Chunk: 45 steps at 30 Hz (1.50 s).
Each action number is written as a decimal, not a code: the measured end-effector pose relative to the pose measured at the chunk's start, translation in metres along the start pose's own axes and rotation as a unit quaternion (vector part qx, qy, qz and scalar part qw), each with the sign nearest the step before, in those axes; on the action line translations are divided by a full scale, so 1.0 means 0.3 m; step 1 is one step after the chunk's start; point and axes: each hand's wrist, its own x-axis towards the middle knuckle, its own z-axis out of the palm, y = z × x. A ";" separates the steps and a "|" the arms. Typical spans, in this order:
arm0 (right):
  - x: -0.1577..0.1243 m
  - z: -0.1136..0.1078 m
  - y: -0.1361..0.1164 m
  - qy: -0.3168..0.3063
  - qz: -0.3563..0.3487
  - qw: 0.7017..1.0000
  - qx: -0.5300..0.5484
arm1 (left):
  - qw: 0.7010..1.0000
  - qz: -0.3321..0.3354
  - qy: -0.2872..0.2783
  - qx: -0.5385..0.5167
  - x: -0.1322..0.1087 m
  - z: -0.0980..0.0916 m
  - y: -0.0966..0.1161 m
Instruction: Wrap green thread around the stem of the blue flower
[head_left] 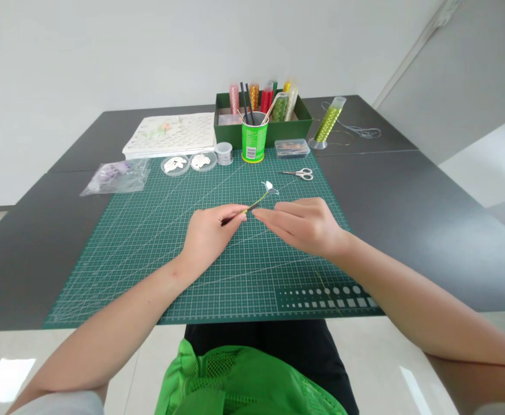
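My left hand (211, 230) pinches a thin yellow-green stem (259, 200) between thumb and fingertips. The stem slants up and to the right over the green cutting mat (149, 248). At its upper end sits a small white petal (269, 185), with fine pale wire loops beside it. My right hand (306, 225) is closed, its fingers together and their tips right beside the stem near my left fingertips. Whatever lies between those right fingertips is too small to make out. Beyond my right hand, small scissors (302, 173) lie on the mat.
Farther back stand a green can (253, 141) of tools, a dark green box (230, 137) of thread spools and a clear case (292, 148). Petal dishes (175, 165), a white board (170, 151) and a plastic bag (116, 176) lie left; a green thread spool (328, 124) leans right.
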 end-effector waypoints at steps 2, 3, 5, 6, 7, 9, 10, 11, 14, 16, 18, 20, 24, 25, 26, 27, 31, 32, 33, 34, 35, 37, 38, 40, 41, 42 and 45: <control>0.010 -0.018 0.010 0.021 -0.010 0.999 -0.024 | 0.999 0.019 -0.031 0.024 -0.004 0.004 -0.004; 0.014 -0.026 0.014 0.027 -0.011 0.999 -0.029 | 0.998 0.027 -0.045 0.032 -0.007 0.006 -0.005; 0.021 -0.037 0.021 0.031 -0.012 0.999 -0.034 | 0.996 0.037 -0.072 0.039 -0.013 0.009 -0.004; 0.022 -0.041 0.025 0.030 -0.013 0.999 -0.037 | 0.995 0.041 -0.086 0.040 -0.016 0.010 -0.002; 0.023 -0.044 0.029 0.028 -0.012 0.999 -0.036 | 0.993 0.045 -0.100 0.041 -0.018 0.010 0.001; 0.023 -0.046 0.038 0.019 -0.006 1.000 -0.024 | 0.990 0.054 -0.121 0.045 -0.020 0.009 0.006; 0.022 -0.047 0.043 0.013 -0.001 1.000 -0.013 | 0.989 0.059 -0.131 0.048 -0.021 0.008 0.009; 0.021 -0.047 0.048 0.004 0.007 1.000 0.002 | 0.987 0.063 -0.139 0.050 -0.021 0.007 0.012; 0.018 -0.047 0.063 -0.023 0.040 0.998 0.053 | 0.984 0.066 -0.158 0.050 -0.021 0.006 0.020; 0.017 -0.047 0.073 -0.033 0.063 0.994 0.083 | 0.982 0.065 -0.168 0.051 -0.021 0.006 0.026; 0.017 -0.045 0.083 -0.031 0.079 0.991 0.105 | 0.980 0.070 -0.181 0.054 -0.023 0.006 0.032; 0.018 -0.043 0.092 -0.023 0.086 0.988 0.123 | 0.977 0.077 -0.192 0.055 -0.025 0.006 0.037; 0.020 -0.042 0.100 -0.017 0.095 0.984 0.153 | 0.974 0.076 -0.208 0.043 -0.027 0.008 0.040; 0.021 -0.042 0.098 -0.017 0.096 0.983 0.158 | 0.974 0.071 -0.212 0.034 -0.026 0.009 0.041; 0.023 -0.044 0.095 -0.016 0.096 0.982 0.163 | 0.974 0.065 -0.216 0.025 -0.025 0.010 0.043; 0.024 -0.045 0.091 -0.015 0.094 0.981 0.168 | 0.974 0.058 -0.220 0.016 -0.025 0.011 0.045; 0.023 -0.048 0.074 -0.010 0.070 0.983 0.171 | 0.972 0.035 -0.233 -0.009 -0.023 0.012 0.051; 0.021 -0.046 0.073 -0.011 0.065 0.984 0.164 | 0.972 0.035 -0.234 -0.015 -0.023 0.013 0.052; 0.019 -0.043 0.074 -0.014 0.065 0.986 0.155 | 0.972 0.036 -0.233 -0.020 -0.024 0.013 0.052; 0.015 -0.040 0.077 -0.021 0.070 0.987 0.145 | 0.972 0.039 -0.232 -0.024 -0.026 0.014 0.051; 0.012 -0.036 0.083 -0.030 0.079 0.987 0.137 | 0.972 0.043 -0.230 -0.027 -0.027 0.014 0.050; 0.004 -0.026 0.099 -0.052 0.104 0.984 0.135 | 0.972 0.052 -0.230 -0.027 -0.029 0.013 0.049; 0.001 -0.021 0.109 -0.062 0.117 0.981 0.142 | 0.971 0.056 -0.230 -0.025 -0.030 0.012 0.048; -0.005 -0.010 0.129 -0.075 0.141 0.973 0.168 | 0.971 0.065 -0.230 -0.017 -0.031 0.010 0.049; -0.008 -0.004 0.138 -0.081 0.157 0.967 0.185 | 0.971 0.070 -0.229 -0.012 -0.031 0.009 0.050; -0.010 0.002 0.146 -0.088 0.176 0.959 0.203 | 0.971 0.077 -0.225 -0.008 -0.030 0.007 0.052; -0.018 0.023 0.168 -0.126 0.251 0.927 0.251 | 0.974 0.096 -0.204 0.002 -0.031 0.005 0.055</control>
